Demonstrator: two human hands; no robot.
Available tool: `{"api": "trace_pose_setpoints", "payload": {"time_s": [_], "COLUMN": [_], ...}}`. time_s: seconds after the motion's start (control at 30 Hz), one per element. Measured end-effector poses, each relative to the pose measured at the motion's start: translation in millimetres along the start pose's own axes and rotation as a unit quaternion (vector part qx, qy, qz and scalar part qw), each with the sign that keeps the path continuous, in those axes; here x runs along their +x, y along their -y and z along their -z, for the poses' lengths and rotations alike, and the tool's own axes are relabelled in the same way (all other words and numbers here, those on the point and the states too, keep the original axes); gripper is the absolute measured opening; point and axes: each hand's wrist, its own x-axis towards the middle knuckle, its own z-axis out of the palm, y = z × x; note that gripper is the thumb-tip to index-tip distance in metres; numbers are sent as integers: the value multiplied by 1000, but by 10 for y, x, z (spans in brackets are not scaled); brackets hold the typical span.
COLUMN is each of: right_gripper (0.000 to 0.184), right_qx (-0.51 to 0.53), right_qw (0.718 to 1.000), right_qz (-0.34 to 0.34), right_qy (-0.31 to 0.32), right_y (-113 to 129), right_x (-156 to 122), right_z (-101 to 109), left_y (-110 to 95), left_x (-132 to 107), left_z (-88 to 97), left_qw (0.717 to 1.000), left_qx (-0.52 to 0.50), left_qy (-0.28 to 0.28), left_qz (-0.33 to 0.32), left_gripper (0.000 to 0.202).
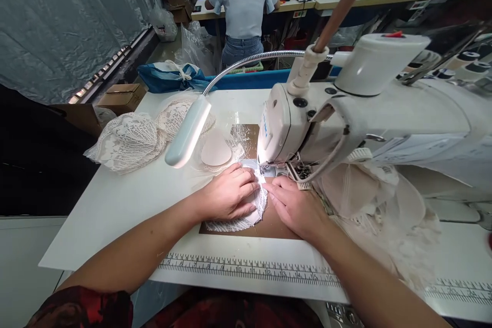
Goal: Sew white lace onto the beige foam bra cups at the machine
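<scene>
A white lace bra cup piece (261,205) lies on the brown bed plate (230,232), its upper edge running under the needle area of the sewing machine (282,118). My left hand (230,192) lies flat over the lace with its fingers stretched out, pressing it down left of the needle. At the lace's right edge is my right hand (294,205), index finger extended to the fabric just in front of the presser foot, the other fingers partly curled. The foot and needle are small and partly hidden. Just beyond my left hand rests a beige oval pad (216,148) on sheer lace.
Lace pieces (130,138) are heaped at the table's left. Beige cups and mesh (376,205) pile up right of the machine. A lamp (188,133) hangs low over the table. A ruler strip (238,268) runs along the front edge. A person (244,5) sits ahead.
</scene>
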Motion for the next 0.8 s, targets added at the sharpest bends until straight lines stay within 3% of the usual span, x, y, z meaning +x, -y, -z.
{"api": "trace_pose_setpoints", "payload": {"time_s": [0.33,0.63,0.8], "right_gripper": [42,37,38], "right_qx": [1,17,6], "right_qw": [1000,996,999], "right_qz": [-18,23,7], "right_qy": [16,-84,-40], "right_y": [-5,-37,7], "right_x": [29,53,47], "right_z": [-23,-35,-16], "left_y": [136,1,11], "left_x": [-5,74,40], "left_z": [48,24,-10], "left_qw": [999,999,999], "left_qx": [29,33,4], "left_qy": [-22,-19,-16], "left_qz": [17,-32,-29], "left_gripper": [36,36,36]}}
